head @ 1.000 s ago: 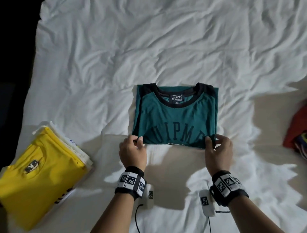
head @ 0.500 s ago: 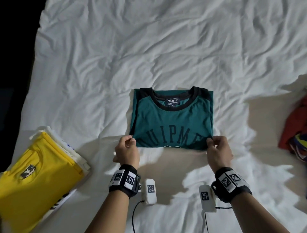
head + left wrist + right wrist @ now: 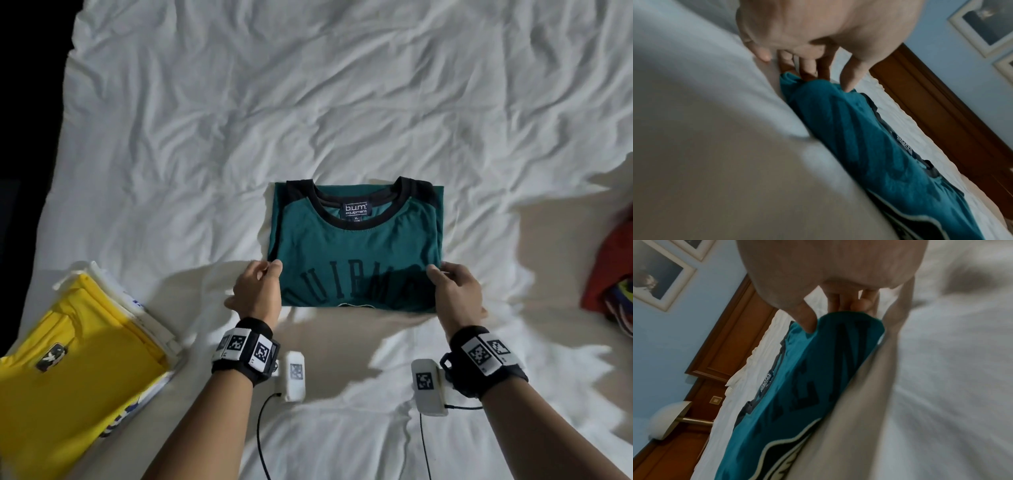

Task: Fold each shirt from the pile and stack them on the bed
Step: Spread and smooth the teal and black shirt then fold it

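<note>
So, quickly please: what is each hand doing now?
Left hand: pinches the teal shirt at its near left corner.
Right hand: pinches its near right corner.

Folded teal shirt [image 3: 356,246] flat on bed [image 3: 239,102]

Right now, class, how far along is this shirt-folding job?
Done: a yellow shirt lies folded atop a stack at the bed's left. In hand: the teal shirt, already a folded rectangle, with the left hand and right hand pinching its near corners. Left: stacking it, then the red clothing at right.

Black wristbands [image 3: 244,349] with white square-coded tags, bare forearms.
</note>
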Motion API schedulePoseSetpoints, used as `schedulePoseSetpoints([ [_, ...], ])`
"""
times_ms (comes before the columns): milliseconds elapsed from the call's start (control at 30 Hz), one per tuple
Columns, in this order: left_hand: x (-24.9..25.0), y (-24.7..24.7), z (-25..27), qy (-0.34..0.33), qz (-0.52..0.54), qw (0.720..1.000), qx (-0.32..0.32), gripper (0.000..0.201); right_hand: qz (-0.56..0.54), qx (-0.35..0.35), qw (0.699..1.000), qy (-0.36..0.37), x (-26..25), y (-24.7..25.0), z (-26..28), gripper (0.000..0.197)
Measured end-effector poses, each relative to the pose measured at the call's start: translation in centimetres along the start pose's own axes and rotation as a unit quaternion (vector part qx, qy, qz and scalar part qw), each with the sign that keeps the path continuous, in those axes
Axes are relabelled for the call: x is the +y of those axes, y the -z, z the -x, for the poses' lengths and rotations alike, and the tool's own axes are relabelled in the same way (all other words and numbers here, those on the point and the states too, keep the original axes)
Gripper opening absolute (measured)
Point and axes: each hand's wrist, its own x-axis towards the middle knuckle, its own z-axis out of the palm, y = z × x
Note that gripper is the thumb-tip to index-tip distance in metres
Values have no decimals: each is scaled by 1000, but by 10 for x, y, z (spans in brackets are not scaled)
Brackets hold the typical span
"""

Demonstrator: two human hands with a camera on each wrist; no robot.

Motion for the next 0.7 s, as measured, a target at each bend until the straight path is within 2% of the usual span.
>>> schedulePoseSetpoints([
  [167, 31, -1, -23, -61, -36, 997, -21, 46, 34, -28, 998, 36, -34, -2, -20, 38],
  [300, 35, -11, -43, -134, -78, 988, 2, 34, 96, -27, 994, 52, -41, -13, -40, 36],
  [400, 30, -13, -45, -120, -86, 989, 26, 27, 121, 10, 991, 52, -41, -16, -41, 23],
  [467, 28, -18, -38, -130, -131, 982, 48, 27, 158, 46, 981, 102, -39, -19, -34, 26],
  [533, 27, -27, -21, -212, -197, 954, 79, 48, 208, 57, 949, 228, -37, -27, -17, 48],
  [567, 26, -32, -10, -271, -232, 932, 66, 60, 252, 30, 917, 307, -34, -33, -7, 57],
  [633, 16, -48, 5, -371, -310, 875, -3, 74, 354, -58, 827, 433, -21, -49, 7, 67],
  [667, 7, -54, 6, -394, -337, 854, -31, 77, 396, -92, 786, 466, -11, -54, 9, 68],
  [700, -2, -56, 1, -399, -354, 845, -44, 77, 426, -110, 761, 477, -3, -57, 7, 68],
])
